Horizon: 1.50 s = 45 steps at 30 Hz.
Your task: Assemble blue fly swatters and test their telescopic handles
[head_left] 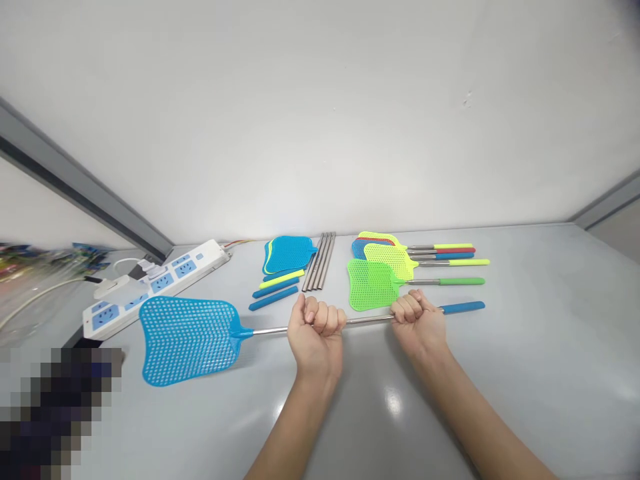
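Observation:
A blue fly swatter (193, 340) with a metal telescopic rod and a blue grip is held level above the table, its rod drawn out long. My left hand (319, 333) is wrapped round the middle of the rod. Nearer the blue grip, my right hand (417, 319) is closed round the same rod. Just behind my right hand lies a green fly swatter (373, 283). Beyond it are a yellow fly swatter (393, 261) and several more in yellow, red and blue, partly overlapping.
Loose blue and yellow swatter heads (290, 253) lie at the back, with loose blue and yellow grips (273, 297) in front of them. Several bare metal rods (320, 263) lie alongside. A white power strip (165, 283) with plugged-in cords stands left, near plastic bags (45, 283).

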Each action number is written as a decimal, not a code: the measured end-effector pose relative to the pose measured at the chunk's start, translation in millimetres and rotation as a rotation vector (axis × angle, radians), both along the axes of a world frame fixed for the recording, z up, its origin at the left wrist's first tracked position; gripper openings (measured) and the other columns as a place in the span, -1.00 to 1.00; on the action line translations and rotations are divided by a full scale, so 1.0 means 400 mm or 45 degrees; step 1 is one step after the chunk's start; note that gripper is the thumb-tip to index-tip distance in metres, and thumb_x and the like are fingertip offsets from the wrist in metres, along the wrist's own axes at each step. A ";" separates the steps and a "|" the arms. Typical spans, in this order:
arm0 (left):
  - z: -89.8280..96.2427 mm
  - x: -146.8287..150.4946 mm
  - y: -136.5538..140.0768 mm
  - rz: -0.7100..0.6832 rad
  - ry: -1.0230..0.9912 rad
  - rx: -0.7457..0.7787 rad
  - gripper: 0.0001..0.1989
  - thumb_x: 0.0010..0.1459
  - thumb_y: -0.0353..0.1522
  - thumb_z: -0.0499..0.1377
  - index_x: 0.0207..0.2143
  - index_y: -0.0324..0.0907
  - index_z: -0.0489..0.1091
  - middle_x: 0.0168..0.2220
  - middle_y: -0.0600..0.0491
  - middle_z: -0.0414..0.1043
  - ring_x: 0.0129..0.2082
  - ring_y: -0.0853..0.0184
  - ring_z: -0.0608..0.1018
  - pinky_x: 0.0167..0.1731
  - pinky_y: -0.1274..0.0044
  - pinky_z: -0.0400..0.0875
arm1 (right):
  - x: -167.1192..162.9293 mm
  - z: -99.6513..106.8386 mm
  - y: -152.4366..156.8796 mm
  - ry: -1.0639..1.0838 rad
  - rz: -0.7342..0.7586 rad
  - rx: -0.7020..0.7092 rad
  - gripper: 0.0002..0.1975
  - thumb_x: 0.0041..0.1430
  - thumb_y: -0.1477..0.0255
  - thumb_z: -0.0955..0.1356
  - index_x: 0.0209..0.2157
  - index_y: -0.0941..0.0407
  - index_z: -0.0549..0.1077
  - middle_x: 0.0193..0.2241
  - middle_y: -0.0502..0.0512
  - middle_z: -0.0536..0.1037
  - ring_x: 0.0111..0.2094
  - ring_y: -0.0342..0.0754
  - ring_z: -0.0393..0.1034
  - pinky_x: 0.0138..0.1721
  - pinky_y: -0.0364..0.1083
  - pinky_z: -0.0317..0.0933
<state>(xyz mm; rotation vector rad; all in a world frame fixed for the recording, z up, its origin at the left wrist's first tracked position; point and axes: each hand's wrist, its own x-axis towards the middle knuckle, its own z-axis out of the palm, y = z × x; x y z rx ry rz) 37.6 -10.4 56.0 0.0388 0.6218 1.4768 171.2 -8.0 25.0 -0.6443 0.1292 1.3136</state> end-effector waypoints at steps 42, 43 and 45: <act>-0.041 0.063 -0.036 -0.226 -0.141 0.092 -0.68 0.04 -0.38 -0.05 -0.74 -0.19 0.00 -0.81 0.22 -0.17 -0.76 0.51 -0.01 -0.61 0.57 0.03 | -0.036 -0.006 -0.029 0.165 0.089 -0.015 -0.70 0.19 0.60 0.04 -0.61 0.17 0.09 -0.75 -0.18 -0.15 -0.76 -0.28 -0.17 -0.74 -0.26 -0.08; -0.041 0.061 -0.034 -0.233 -0.138 0.087 -0.68 0.03 -0.38 -0.05 -0.74 -0.19 -0.01 -0.81 0.22 -0.18 -0.77 0.51 -0.03 -0.61 0.57 0.02 | -0.034 -0.006 -0.027 0.163 0.099 -0.022 -0.69 0.19 0.60 0.04 -0.62 0.16 0.09 -0.74 -0.17 -0.16 -0.76 -0.28 -0.18 -0.74 -0.25 -0.09; -0.038 0.059 -0.031 -0.238 -0.124 0.070 -0.67 0.02 -0.38 -0.06 -0.75 -0.18 -0.05 -0.83 0.23 -0.22 -0.77 0.51 -0.06 -0.62 0.56 0.02 | -0.028 -0.003 -0.025 0.166 0.125 -0.047 -0.69 0.18 0.60 0.03 -0.62 0.16 0.07 -0.74 -0.17 -0.20 -0.75 -0.27 -0.21 -0.74 -0.25 -0.11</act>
